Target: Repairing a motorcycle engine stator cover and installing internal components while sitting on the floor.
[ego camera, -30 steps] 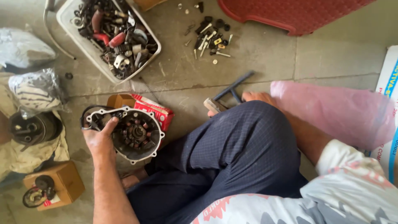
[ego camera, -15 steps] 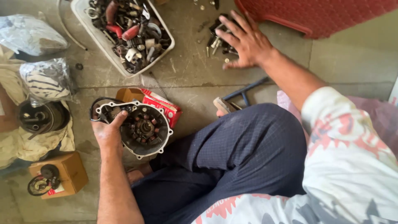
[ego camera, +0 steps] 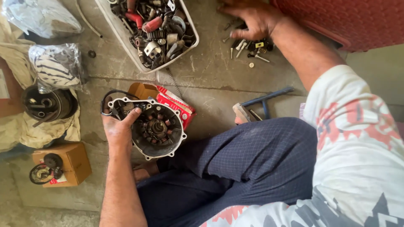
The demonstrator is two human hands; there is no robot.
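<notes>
Two hands at work. Left hand (ego camera: 119, 129) grips the round engine cover (ego camera: 152, 127) by its near rim, thumb hooked inside; the cover's coil ring lies just beyond the thumb. Red box (ego camera: 176, 103) touches the cover's far edge; bare concrete floor (ego camera: 214, 90) opens past it. Right hand (ego camera: 252, 19), fingers spread and pressed down, rests on loose bolts (ego camera: 246, 48), grasping nothing visible. White parts tray (ego camera: 126, 40) stands near, apart from both hands.
</notes>
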